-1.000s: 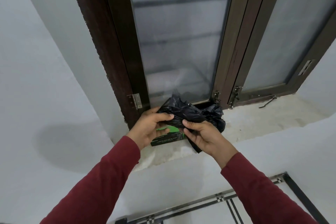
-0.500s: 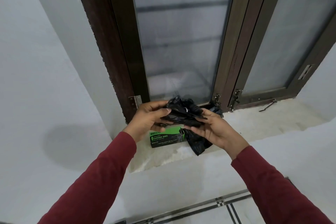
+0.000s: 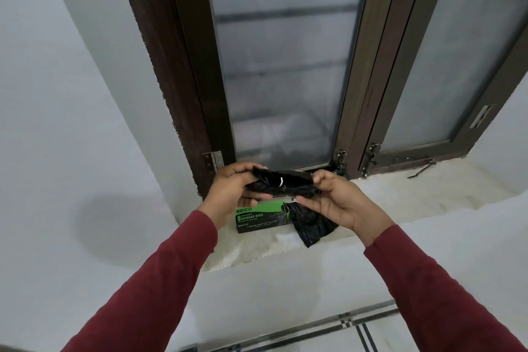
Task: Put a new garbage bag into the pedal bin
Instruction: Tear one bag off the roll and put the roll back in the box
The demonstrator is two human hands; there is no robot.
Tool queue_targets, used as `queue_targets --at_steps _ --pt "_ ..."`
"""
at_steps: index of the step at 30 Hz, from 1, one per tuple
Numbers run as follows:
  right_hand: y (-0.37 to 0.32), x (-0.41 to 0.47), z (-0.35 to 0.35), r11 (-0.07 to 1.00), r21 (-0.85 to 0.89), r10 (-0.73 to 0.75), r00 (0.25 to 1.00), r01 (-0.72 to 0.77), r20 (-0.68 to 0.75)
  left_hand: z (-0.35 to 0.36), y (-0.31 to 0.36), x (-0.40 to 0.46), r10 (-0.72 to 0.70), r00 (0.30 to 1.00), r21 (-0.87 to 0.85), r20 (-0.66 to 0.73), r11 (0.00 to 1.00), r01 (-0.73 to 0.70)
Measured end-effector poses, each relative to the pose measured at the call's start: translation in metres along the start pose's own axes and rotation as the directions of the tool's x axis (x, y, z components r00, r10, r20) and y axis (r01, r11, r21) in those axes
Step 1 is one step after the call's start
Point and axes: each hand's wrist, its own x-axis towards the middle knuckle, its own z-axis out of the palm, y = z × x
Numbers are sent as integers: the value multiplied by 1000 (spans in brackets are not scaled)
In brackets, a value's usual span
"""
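Observation:
A black roll of garbage bags with a thin white band around it is held level above the window sill. My left hand grips its left end and my right hand pinches its right end. Black bag plastic hangs from the roll down onto the sill below my right hand. Under my hands a green and black garbage bag box lies on the sill. The pedal bin is out of view.
The rough stone window sill runs to the right under a dark wooden window frame with frosted glass. White walls flank it. A tiled floor with dark lines shows at the bottom.
Both hands lifted the crumpled black plastic off the box and drew it out into a level roll. The green box now shows fully beneath them.

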Motion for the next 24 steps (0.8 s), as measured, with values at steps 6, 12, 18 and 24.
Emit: queue_targets --at_steps 6,12,18,24 --pt "-5 1 -5 998 -67 -2 998 6 60 1 5 -3 7 998 45 69 999 -10" --pt "-14 -3 -8 982 -169 -61 985 89 164 2 11 2 -12 999 7 31 1000 12" --pt "-17 -3 9 852 -493 -89 977 176 194 3 11 5 -74 997 -60 1 995 73" --pt "-12 4 13 936 -301 -167 983 183 79 -3 14 1 -84 988 -216 129 970 111"
